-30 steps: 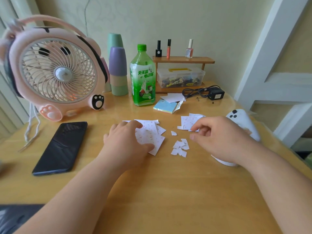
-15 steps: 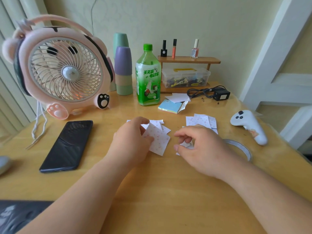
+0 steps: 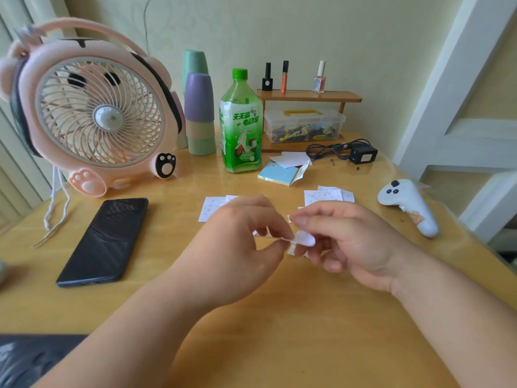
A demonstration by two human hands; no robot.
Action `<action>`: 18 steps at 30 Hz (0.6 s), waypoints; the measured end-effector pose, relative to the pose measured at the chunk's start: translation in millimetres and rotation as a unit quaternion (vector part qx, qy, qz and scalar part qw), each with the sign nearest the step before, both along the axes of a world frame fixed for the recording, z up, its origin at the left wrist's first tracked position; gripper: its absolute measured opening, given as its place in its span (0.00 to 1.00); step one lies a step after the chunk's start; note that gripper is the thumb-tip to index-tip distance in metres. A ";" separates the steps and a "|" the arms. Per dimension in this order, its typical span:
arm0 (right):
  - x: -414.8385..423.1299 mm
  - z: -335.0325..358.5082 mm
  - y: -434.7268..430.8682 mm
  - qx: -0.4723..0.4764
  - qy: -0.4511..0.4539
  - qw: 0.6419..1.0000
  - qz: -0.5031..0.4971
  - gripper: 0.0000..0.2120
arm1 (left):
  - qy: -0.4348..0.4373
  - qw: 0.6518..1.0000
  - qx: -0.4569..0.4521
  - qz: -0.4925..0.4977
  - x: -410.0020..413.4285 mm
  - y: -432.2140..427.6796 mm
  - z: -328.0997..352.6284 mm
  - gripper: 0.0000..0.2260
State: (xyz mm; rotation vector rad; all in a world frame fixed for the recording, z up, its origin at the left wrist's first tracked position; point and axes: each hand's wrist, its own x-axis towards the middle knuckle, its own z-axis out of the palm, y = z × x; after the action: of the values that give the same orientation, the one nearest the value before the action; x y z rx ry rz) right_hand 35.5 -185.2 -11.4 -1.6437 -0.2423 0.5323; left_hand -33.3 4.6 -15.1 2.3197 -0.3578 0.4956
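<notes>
both hands meet just right of the frame's centre, raised a little above the table (image 3: 279, 326). the left hand (image 3: 237, 247) pinches one edge of a small white paper scrap (image 3: 301, 240) between thumb and forefinger. the right hand (image 3: 355, 242) pinches the opposite edge, with its other fingers curled loosely underneath. with a grip on each side, the scrap is stretched between the two hands. that suits tearing or folding it, but the piece is blurred and partly hidden by fingertips, so i cannot tell which.

the scrap hangs over the spot where more paper lies. a few patterned sheets (image 3: 323, 196) sit just above the right hand in the frame, and another shows above the left knuckles. keeping the work over this pile probably means any pieces would fall among the rest.

everything else is pushed to the margins, well apart from the hands: a dark phone (image 3: 105, 239) at centre left, a pink fan (image 3: 95, 113) at upper left, a green bottle (image 3: 242, 127) at upper centre and a white controller (image 3: 408, 205) at the right edge.
</notes>
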 end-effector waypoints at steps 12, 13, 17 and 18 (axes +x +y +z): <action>2.1 3.6 -12.6 -0.184 -0.195 0.962 0.059 0.06 | 0.123 0.988 -0.044 0.080 5.6 -0.3 -0.6 0.07; 1.1 3.7 -11.9 -0.179 -0.205 0.960 0.066 0.04 | 0.159 0.982 -0.069 0.072 6.5 -0.3 -2.7 0.08; -0.8 1.7 -10.7 -0.145 -0.232 0.958 0.087 0.03 | 0.220 0.964 -0.138 0.047 7.9 -4.7 -4.3 0.02; 0.8 0.8 -11.6 -0.141 -0.235 0.958 0.087 0.02 | 0.226 0.959 -0.166 0.045 8.2 -5.0 -4.3 0.04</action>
State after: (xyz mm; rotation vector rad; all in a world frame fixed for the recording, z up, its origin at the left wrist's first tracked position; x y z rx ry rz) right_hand 36.3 -196.8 -10.6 -2.0287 -0.6944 0.3071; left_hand -25.1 -0.4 -19.5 2.0460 0.0506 0.0499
